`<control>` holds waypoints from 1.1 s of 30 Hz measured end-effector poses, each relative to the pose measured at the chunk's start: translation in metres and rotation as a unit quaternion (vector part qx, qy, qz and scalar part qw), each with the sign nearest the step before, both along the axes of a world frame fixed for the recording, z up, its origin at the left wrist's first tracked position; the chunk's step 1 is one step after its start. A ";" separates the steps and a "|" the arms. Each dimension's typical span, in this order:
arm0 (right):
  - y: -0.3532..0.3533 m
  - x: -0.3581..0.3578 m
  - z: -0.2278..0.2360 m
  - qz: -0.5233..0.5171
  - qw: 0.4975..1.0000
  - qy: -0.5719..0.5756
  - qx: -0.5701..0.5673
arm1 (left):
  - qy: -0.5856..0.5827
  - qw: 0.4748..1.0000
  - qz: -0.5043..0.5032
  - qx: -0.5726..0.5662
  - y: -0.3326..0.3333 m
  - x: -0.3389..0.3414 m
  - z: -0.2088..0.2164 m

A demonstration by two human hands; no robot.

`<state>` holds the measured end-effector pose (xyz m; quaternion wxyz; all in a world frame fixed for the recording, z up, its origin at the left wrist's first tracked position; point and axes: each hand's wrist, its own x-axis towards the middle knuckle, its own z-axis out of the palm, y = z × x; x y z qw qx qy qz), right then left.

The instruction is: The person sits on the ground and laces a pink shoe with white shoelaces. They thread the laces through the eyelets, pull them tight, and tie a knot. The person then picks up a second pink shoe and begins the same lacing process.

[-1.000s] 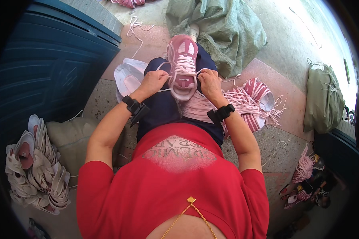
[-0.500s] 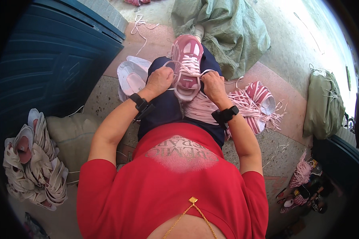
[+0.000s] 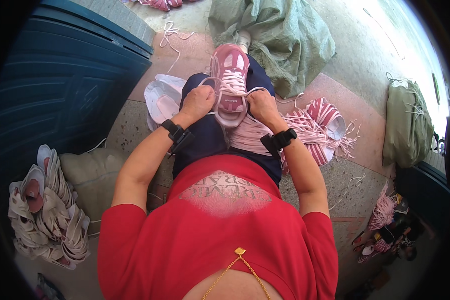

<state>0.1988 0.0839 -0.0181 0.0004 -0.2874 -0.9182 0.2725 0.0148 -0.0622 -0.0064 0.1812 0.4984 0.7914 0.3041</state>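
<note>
A pink sneaker (image 3: 230,62) with white laces rests on my lap, its toe pointing away from me and its opening toward me. The white shoelace (image 3: 233,79) is threaded through the upper, and its two ends run out to either side. My left hand (image 3: 199,101) is closed on one lace end, left of the tongue. To the right of the tongue my right hand (image 3: 263,106) pinches the other end. Both hands stay just off the shoe's sides. A bundle of pale pink laces (image 3: 252,136) lies across my right thigh, below the right hand.
Pink-and-white shoe uppers (image 3: 325,117) lie beside the lace bundle. White shoe pieces (image 3: 163,100) sit by my left knee, and a stack of beige uppers (image 3: 52,210) stands lower left. A green sack (image 3: 290,45) is ahead, another sack (image 3: 408,125) at right. A blue door (image 3: 70,85) is at left.
The view has shifted slightly, and the shoe and both hands appear a little further left. Both hands keep hold of the lace ends; the lacing looks much the same.
</note>
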 end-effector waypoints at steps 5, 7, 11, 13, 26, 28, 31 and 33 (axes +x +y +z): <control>-0.004 0.005 0.008 0.036 0.993 0.048 0.102 | 0.186 0.980 -0.063 -0.040 0.004 0.012 0.010; -0.009 0.002 0.010 0.037 0.989 0.029 0.139 | 0.247 0.966 -0.065 -0.035 0.004 0.013 0.012; 0.000 0.002 0.005 0.042 0.996 0.007 0.076 | 0.288 0.956 -0.043 -0.022 0.007 0.028 0.032; 0.003 0.003 0.004 0.063 0.996 0.002 0.067 | 0.282 0.958 -0.043 -0.024 0.005 0.031 0.032; -0.006 0.010 0.012 -0.006 0.996 0.076 0.038 | 0.388 0.906 -0.160 -0.052 0.012 0.035 0.029; -0.009 0.009 0.008 -0.005 0.990 0.115 0.079 | 0.401 0.896 -0.180 -0.060 0.015 0.036 0.029; -0.011 0.001 0.000 -0.025 0.987 0.152 0.054 | 0.391 0.899 -0.192 -0.042 0.014 0.033 0.024; -0.011 0.001 0.001 -0.025 0.985 0.167 0.044 | 0.381 0.901 -0.205 -0.029 0.013 0.030 0.024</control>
